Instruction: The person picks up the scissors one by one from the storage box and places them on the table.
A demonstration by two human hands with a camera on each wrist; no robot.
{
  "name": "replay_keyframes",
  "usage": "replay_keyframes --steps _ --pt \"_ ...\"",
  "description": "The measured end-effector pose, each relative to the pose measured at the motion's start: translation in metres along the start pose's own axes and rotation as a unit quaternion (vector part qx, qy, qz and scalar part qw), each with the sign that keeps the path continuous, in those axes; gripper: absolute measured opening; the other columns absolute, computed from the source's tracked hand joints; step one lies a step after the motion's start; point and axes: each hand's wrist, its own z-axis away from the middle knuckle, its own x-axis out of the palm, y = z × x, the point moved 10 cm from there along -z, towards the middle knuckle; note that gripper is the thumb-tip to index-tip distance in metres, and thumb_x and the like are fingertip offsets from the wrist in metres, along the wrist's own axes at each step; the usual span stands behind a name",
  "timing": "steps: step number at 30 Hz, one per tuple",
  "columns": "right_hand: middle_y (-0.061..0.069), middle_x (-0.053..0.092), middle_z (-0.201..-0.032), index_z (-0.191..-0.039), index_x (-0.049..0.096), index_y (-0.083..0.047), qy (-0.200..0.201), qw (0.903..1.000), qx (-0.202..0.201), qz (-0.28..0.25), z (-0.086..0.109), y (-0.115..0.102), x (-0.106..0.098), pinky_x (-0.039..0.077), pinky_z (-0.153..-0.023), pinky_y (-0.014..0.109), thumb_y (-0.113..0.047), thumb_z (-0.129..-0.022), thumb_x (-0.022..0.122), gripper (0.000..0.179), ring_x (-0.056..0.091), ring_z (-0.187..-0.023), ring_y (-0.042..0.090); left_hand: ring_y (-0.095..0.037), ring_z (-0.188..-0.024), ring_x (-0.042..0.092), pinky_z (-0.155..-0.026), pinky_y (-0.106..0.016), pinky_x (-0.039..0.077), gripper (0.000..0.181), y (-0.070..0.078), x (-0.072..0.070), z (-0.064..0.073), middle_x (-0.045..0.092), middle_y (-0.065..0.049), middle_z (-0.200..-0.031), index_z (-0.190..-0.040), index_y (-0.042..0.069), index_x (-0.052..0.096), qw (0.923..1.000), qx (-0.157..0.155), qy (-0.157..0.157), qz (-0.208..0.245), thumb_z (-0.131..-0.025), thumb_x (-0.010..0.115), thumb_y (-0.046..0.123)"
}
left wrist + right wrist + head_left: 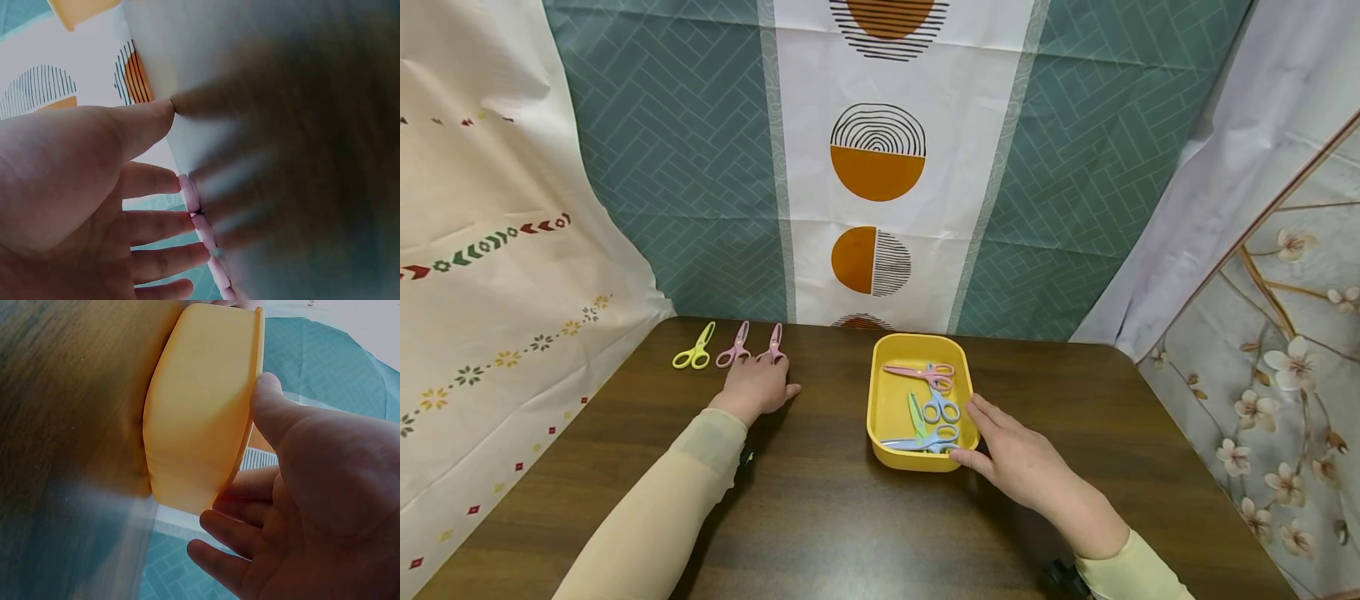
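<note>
My left hand (pixel 754 387) reaches to the far left of the table, its fingertips on the handles of a pink pair of scissors (pixel 776 335). In the left wrist view the fingers are extended, touching the pink handle loops (pixel 205 231). Beside it lie a mauve pair of scissors (pixel 740 340) and a yellow pair (pixel 692 357). My right hand (pixel 1026 458) rests against the right side of a yellow box (pixel 891 408), thumb and fingertips at its rim. Inside lie pink scissors (pixel 938 378), green scissors (pixel 915 410) and two blue pairs, partly overlapping.
The dark wooden table (pixel 820 517) is backed by a green and white patterned cloth (pixel 707 167). A cream cloth (pixel 497 317) hangs on the left, and a floral cloth (pixel 1262 400) on the right.
</note>
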Motion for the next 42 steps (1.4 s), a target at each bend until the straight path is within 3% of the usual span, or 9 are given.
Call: replay_keyframes --steps 12,27,42 --pt "0.023 0.039 -0.173 -0.166 0.044 0.003 0.008 0.9999 -0.008 0.003 0.001 -0.001 -0.002 0.048 -0.114 0.063 -0.061 -0.104 0.068 0.091 0.048 -0.153 0.045 -0.051 -0.142 0.055 -0.118 -0.068 0.039 0.065 0.001 -0.011 0.014 0.056 -0.031 -0.155 -0.154 -0.004 0.057 0.9997 -0.013 -0.013 0.015 -0.11 0.066 0.044" --pt "0.022 0.039 -0.173 -0.166 0.044 0.002 0.012 0.9999 -0.008 0.0 0.001 0.0 -0.002 0.048 -0.114 0.064 -0.057 -0.105 0.07 0.089 0.048 -0.153 0.045 -0.056 -0.14 0.054 -0.114 -0.076 0.038 0.066 0.0 -0.007 0.013 0.055 -0.031 -0.156 -0.154 -0.003 0.057 0.9997 -0.021 -0.012 0.011 -0.11 0.066 0.045" --pt "0.023 0.039 -0.173 -0.165 0.045 0.003 0.011 0.9999 -0.008 -0.003 0.002 -0.001 -0.003 0.047 -0.114 0.065 -0.059 -0.105 0.069 0.089 0.048 -0.153 0.045 -0.059 -0.132 0.058 -0.11 -0.081 0.038 0.066 -0.001 -0.013 0.011 0.06 -0.03 -0.151 -0.15 -0.004 0.06 0.9993 -0.019 -0.02 0.025 -0.108 0.07 0.045"
